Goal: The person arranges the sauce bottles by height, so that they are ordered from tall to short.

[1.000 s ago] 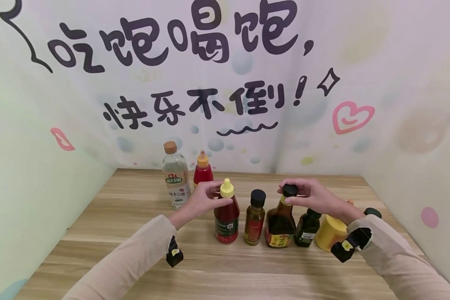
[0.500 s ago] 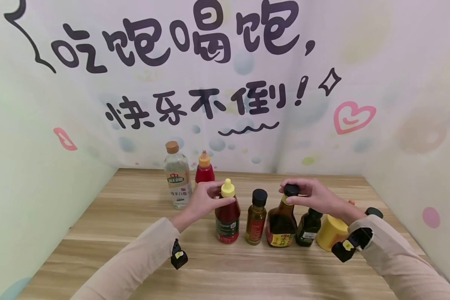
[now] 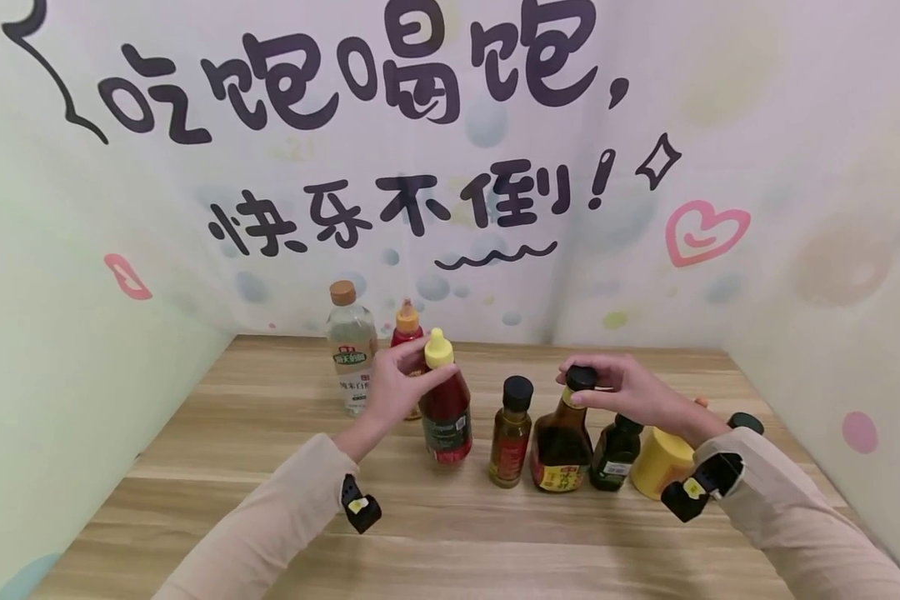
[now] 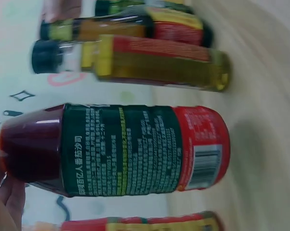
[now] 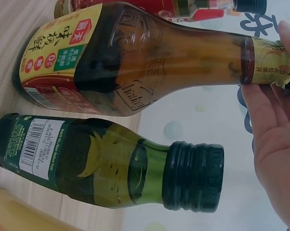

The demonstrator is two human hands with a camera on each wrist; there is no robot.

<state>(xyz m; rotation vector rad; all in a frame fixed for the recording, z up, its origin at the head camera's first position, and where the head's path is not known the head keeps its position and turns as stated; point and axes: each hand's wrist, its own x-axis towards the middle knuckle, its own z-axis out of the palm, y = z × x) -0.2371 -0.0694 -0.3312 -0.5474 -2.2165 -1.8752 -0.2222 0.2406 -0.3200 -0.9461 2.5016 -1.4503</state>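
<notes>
My left hand (image 3: 395, 385) grips a ketchup bottle (image 3: 447, 417) with a yellow nozzle cap by its upper part. The bottle tilts a little, its base close over the table, and its green and red label shows in the left wrist view. My right hand (image 3: 630, 390) pinches the neck of a brown soy sauce bottle (image 3: 561, 446) just under its black cap. That bottle stands upright, with its yellow label facing forward. Between the two held bottles stands a small oil bottle (image 3: 511, 433) with a black cap. Right of the soy sauce is a green glass bottle (image 5: 97, 163).
A clear white vinegar bottle (image 3: 351, 350) with a brown cap stands at the back left. Beside it, a red squeeze bottle (image 3: 406, 329) is partly hidden behind my left hand. A yellow container (image 3: 660, 467) and a dark-capped bottle (image 3: 745, 422) are at the right, near my right wrist.
My left hand has raised the ketchup bottle and moved it slightly left and back; it now overlaps the red squeeze bottle. My right hand keeps its hold on the soy sauce bottle.
</notes>
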